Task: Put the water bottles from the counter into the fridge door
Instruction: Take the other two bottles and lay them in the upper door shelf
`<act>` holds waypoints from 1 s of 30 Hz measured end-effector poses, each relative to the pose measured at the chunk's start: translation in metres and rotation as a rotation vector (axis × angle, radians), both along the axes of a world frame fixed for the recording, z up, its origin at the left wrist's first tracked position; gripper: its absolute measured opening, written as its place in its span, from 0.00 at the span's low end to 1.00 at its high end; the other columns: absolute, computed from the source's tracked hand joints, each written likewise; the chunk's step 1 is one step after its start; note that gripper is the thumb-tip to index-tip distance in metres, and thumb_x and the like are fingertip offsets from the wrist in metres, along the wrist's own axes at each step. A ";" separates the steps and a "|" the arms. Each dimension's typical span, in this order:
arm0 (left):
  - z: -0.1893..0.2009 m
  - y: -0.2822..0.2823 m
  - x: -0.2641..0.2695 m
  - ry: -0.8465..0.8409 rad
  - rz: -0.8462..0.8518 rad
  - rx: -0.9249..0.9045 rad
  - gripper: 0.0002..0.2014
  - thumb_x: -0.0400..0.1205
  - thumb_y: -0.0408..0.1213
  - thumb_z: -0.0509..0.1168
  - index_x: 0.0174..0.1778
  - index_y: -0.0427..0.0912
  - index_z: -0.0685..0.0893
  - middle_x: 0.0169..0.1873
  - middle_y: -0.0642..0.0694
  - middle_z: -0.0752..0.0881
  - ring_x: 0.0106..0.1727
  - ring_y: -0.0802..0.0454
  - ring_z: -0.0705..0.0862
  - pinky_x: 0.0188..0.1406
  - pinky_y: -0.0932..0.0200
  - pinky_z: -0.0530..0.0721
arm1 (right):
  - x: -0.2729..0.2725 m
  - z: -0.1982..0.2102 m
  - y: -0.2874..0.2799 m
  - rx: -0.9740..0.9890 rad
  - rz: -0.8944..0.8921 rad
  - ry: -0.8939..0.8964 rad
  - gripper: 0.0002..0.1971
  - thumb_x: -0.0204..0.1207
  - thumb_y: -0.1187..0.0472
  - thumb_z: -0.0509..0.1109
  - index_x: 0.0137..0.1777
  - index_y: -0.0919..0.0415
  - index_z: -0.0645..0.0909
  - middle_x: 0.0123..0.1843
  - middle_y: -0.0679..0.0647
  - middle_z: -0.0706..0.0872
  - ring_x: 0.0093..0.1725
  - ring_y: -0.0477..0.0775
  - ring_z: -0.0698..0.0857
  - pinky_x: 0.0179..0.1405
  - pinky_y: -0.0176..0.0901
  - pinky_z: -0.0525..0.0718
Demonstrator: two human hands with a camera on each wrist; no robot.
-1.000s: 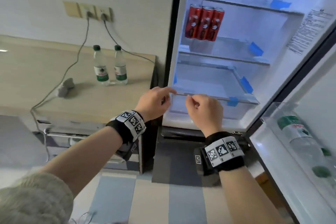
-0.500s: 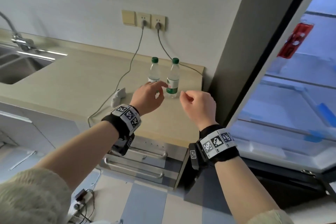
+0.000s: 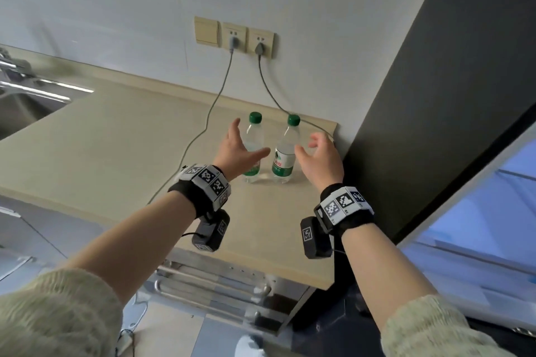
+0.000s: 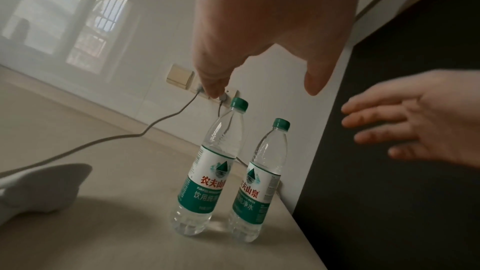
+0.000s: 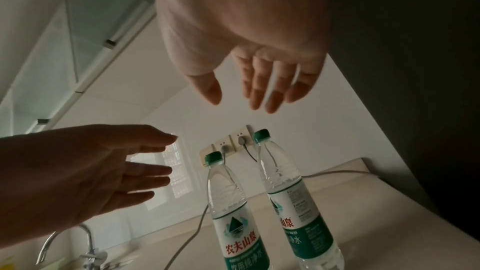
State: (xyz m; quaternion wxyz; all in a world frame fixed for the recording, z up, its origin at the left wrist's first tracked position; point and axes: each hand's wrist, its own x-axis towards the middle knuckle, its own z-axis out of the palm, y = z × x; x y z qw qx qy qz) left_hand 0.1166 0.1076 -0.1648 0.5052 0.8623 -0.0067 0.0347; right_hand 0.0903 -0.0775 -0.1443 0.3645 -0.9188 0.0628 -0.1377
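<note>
At the beige surface's (image 3: pixel 121 153) far right corner stand two upright, green-capped water bottles (image 3: pixel 285 153), side by side. The left hand (image 3: pixel 236 151) and right hand (image 3: pixel 320 159) hover spread wide either side, holding nothing.

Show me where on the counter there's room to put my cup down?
Bare counter stretches between the sink and the grey cable, and along the front edge. It's crowded at the fridge end: two water bottles, both cables, and both hands reaching in.
</note>
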 end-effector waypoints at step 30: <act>-0.054 0.006 0.097 0.243 -0.094 -0.129 0.35 0.65 0.28 0.80 0.67 0.42 0.75 0.54 0.46 0.85 0.57 0.46 0.84 0.67 0.42 0.80 | 0.107 -0.074 0.018 0.232 -0.083 0.295 0.31 0.62 0.51 0.81 0.63 0.56 0.73 0.49 0.49 0.78 0.52 0.58 0.83 0.54 0.46 0.83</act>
